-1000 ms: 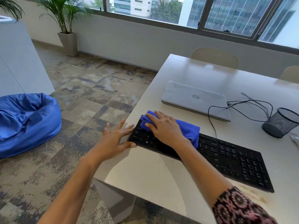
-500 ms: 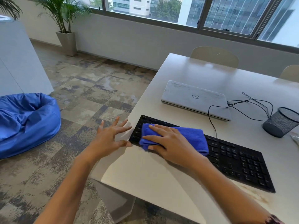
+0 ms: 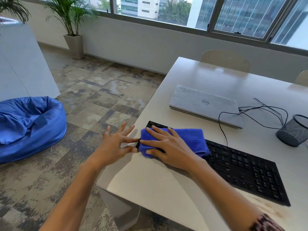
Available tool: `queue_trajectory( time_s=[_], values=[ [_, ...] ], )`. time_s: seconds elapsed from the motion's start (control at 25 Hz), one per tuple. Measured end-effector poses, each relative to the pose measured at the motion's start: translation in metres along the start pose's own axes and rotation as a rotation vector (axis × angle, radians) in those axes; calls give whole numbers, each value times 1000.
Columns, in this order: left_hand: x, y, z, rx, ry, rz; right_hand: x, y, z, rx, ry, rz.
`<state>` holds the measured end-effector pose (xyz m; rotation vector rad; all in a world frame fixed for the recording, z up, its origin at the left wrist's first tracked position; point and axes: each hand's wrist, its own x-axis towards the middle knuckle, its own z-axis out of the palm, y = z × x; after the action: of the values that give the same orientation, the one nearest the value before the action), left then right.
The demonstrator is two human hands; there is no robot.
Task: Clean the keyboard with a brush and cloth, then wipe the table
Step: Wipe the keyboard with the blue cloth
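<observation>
blue cloth [image 3: 186, 139] was pressed flat on black keyboard [image 3: 241, 170] left end by right hand [image 3: 168, 147], fingers straight; left hand [image 3: 115, 144] was spread open, fingertips touching the keyboard edge on the desk [image 3: 166, 189].

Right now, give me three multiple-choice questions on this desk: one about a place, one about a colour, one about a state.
1. Where on the keyboard does the cloth lie?
A. the middle
B. the left end
C. the right end

2. What colour is the cloth?
A. white
B. red
C. blue

3. How is the laptop?
A. closed, lying flat
B. open, screen up
C. standing on its edge

Answers:
1. B: the right hand presses the cloth flat over the left end, while the keys to the right lie bare.
2. C: the folded cloth is bright blue against the black keys.
3. A: its lid is down, with the logo facing up.
</observation>
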<state>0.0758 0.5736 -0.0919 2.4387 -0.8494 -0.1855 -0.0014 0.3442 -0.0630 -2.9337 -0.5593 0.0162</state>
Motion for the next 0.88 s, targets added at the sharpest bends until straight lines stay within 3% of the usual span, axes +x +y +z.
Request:
queue_trajectory(
  time_s=[0.24, 0.4, 0.6, 0.72, 0.88],
  values=[
    [-3, 3, 0, -37, 33, 10, 31, -6, 14, -85, 171, 407],
    [-1, 2, 1, -71, 73, -2, -18, 22, 15, -141, 208, 611],
    [4, 4, 4, -64, 74, 30, -92, 72, -1, -116, 249, 1000],
    [5, 7, 1, -55, 31, 18, -80, 64, 0, -115, 270, 983],
    [6, 10, -1, -29, 13, -2, -6, 15, 15, -88, 252, 668]
  ],
)
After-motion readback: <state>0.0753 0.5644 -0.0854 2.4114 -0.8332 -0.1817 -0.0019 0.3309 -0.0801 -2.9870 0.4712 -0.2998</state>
